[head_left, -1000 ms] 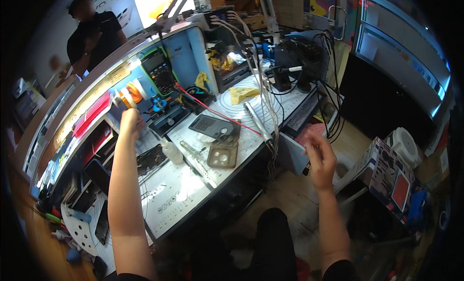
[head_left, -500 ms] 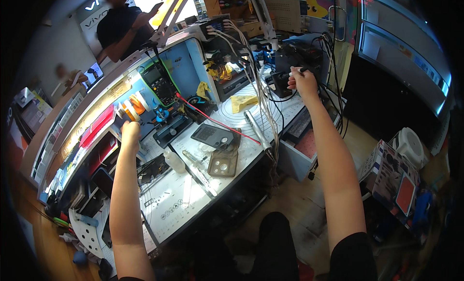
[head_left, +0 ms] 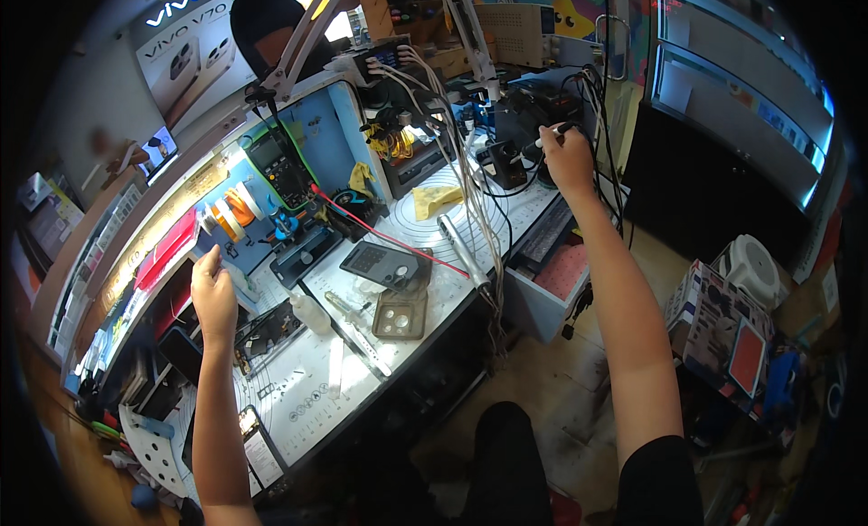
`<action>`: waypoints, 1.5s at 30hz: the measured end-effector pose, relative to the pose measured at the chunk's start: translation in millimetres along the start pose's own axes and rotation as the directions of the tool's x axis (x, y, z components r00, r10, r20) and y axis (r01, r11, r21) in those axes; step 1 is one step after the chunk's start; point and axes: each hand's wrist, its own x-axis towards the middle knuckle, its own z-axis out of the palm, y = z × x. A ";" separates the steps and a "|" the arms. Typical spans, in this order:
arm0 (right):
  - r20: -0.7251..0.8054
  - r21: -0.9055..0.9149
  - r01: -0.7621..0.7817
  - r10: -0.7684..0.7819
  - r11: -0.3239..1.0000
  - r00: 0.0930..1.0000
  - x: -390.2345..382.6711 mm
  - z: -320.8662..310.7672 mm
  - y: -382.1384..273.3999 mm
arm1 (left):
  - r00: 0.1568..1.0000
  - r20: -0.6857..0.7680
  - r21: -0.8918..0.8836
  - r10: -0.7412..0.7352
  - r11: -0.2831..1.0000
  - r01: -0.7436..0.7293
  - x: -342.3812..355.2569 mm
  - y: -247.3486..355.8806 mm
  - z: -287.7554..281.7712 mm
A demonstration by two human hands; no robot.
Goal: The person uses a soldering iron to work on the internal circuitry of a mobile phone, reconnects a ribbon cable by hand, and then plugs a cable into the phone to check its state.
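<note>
My left hand (head_left: 212,295) is closed at the left of the bench, below the spools of tape (head_left: 233,214); what it holds, if anything, is hidden. My right hand (head_left: 568,164) grips a white pen-like tool (head_left: 542,142) beside a black stand (head_left: 502,169) at the back right. Between my hands lie a dark phone (head_left: 378,265), a translucent case (head_left: 398,316), a squeeze bottle (head_left: 309,313) and a yellow cloth (head_left: 436,200) on the white mat (head_left: 316,390).
A multimeter (head_left: 274,169), hanging cables (head_left: 470,173) and lamp arms (head_left: 294,65) stand over the bench. An open drawer (head_left: 538,300) juts out at right, near boxes (head_left: 714,327) and a dark cabinet (head_left: 701,187). A person (head_left: 267,24) stands behind the bench.
My right hand has risen from near the drawer to the back right and gripped the white tool. My left hand has drawn down and left from the spools. The person behind has moved right.
</note>
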 end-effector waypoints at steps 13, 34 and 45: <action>-0.019 -0.103 -0.114 0.112 0.988 0.993 -13.6 -14.1 10.9 | 0.985 -0.139 -0.117 0.098 0.987 -0.114 -10.5 39.5 -29.8; -0.067 -0.054 -0.107 0.104 0.993 0.992 -46.3 -21.1 60.5 | 0.944 0.103 -0.149 0.314 0.943 -0.297 -61.2 68.2 -88.2; 0.383 -0.101 -0.061 0.095 0.993 0.919 -26.2 3.4 11.7 | 0.874 0.162 0.127 0.458 0.869 -0.479 -102.1 96.2 -136.5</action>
